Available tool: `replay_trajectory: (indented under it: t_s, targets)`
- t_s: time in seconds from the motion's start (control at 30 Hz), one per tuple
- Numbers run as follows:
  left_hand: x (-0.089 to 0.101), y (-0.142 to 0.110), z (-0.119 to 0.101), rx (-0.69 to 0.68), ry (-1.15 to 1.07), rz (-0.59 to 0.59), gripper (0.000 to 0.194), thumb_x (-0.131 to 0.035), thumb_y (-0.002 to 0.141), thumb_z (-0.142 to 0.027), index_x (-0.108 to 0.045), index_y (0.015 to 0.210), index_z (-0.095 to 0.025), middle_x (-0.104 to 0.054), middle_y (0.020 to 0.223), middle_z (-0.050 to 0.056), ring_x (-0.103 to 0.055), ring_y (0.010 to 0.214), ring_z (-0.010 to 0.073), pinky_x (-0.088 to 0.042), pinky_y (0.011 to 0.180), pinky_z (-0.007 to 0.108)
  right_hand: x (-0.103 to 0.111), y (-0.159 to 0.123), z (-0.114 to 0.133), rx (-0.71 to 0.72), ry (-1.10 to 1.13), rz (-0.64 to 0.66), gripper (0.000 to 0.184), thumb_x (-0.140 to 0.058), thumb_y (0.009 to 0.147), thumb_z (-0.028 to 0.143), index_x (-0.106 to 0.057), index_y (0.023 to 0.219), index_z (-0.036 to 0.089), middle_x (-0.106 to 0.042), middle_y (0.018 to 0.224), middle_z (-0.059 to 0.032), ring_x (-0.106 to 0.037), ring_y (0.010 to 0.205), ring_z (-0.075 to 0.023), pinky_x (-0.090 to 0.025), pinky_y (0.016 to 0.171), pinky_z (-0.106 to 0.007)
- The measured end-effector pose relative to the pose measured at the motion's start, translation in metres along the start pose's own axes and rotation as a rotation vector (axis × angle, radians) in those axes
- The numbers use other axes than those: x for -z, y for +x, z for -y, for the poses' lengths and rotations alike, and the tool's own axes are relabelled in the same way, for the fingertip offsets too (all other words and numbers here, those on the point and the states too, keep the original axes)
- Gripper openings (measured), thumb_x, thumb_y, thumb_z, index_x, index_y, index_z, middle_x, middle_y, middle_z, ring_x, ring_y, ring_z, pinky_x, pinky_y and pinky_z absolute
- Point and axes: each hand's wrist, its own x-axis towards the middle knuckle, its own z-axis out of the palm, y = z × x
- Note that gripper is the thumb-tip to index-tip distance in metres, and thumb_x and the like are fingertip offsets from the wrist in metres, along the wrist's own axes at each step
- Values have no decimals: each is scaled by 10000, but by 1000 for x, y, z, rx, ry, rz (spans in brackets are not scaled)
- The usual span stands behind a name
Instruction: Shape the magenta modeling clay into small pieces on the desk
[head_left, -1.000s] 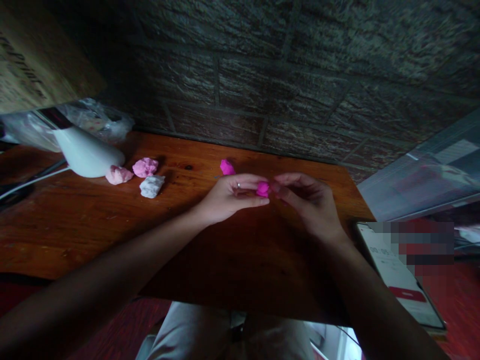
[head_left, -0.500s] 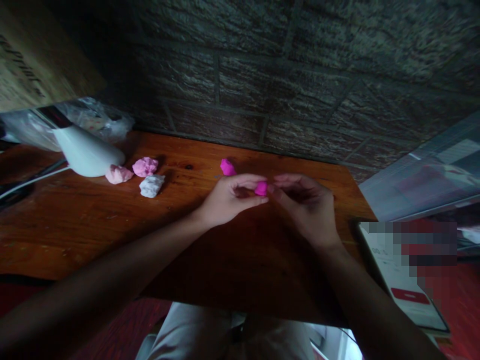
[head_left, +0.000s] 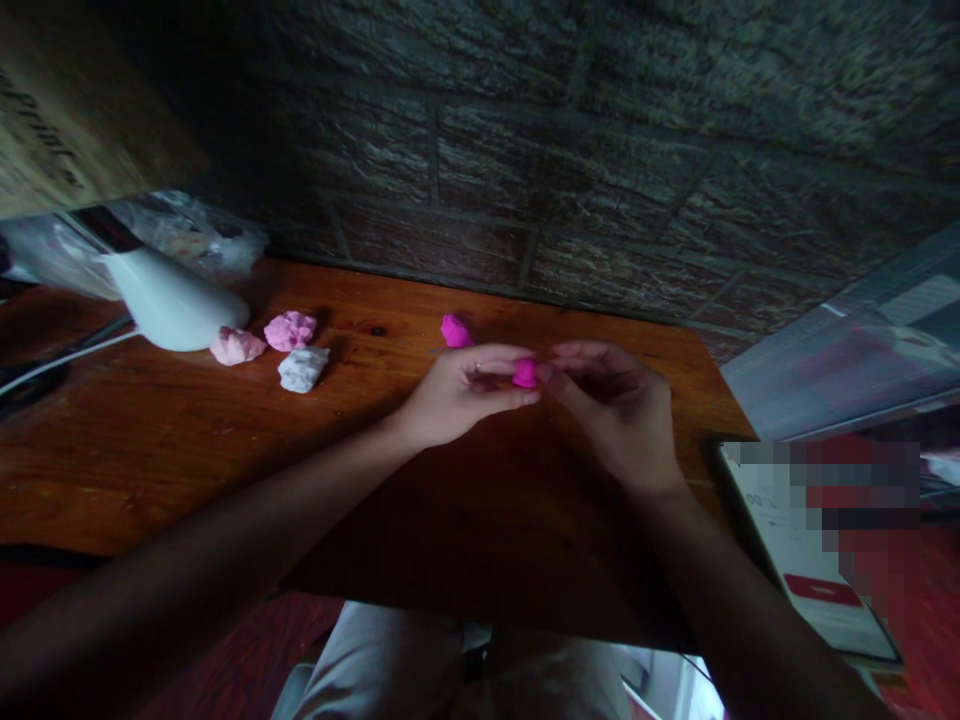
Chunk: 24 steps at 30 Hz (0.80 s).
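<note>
A small lump of magenta modelling clay (head_left: 525, 374) is held above the wooden table between the thumb and fingers of my left hand (head_left: 461, 393). From the other side, my right hand (head_left: 619, 405) has its curled thumb and fingertips closed on the lump's right edge. Behind my left hand a second magenta clay piece (head_left: 454, 330) rests on the tabletop, its lower end partly hidden by the hand. Further left lie a pale pink clay lump (head_left: 237, 346), a pink clay lump (head_left: 290, 330) and a white clay lump (head_left: 303, 369), close together.
A white lamp base (head_left: 172, 305) stands at the left of the wooden table (head_left: 187, 450), with a crumpled plastic bag (head_left: 214, 240) behind it. A dark stone-patterned wall (head_left: 480, 150) borders the back. Near the right edge lies a tablet-like device (head_left: 802, 560) with a lit screen.
Both hands stay in nearly the same place around the magenta lump, whose shape looks slightly different. The right fingers have shifted a little. The view has tilted very slightly.
</note>
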Motion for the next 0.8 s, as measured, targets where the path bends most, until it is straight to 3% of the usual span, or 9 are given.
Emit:
replay_trajectory:
  t_s: [0.17,0.37,0.8]
  targets:
    - [0,1,-6,69,-75,30,401,-924,689,-249,-789,1056,-160,-786,1112,85,-736,992,200,-582,923,338,2,2,4,-19,20,-6,195,-823,827,399,-776,919,233,-795,870,-30,-744,791,-182,-625,760,-335]
    - [1,1,-4,108,-140,44,397,-923,691,-240,-789,1056,-161,-789,1072,78,-734,871,172,-583,826,315,0,1,9,-74,80,72,222,-837,808,448,-792,849,234,-733,717,4,-621,600,-124,-538,568,-263]
    - [1,2,-3,50,-135,139,346,-888,745,-234,-781,1062,-148,-806,1049,84,-758,938,188,-586,897,314,-1,3,1,-228,228,118,246,-862,778,432,-796,872,214,-705,681,15,-564,569,-96,-459,512,-227]
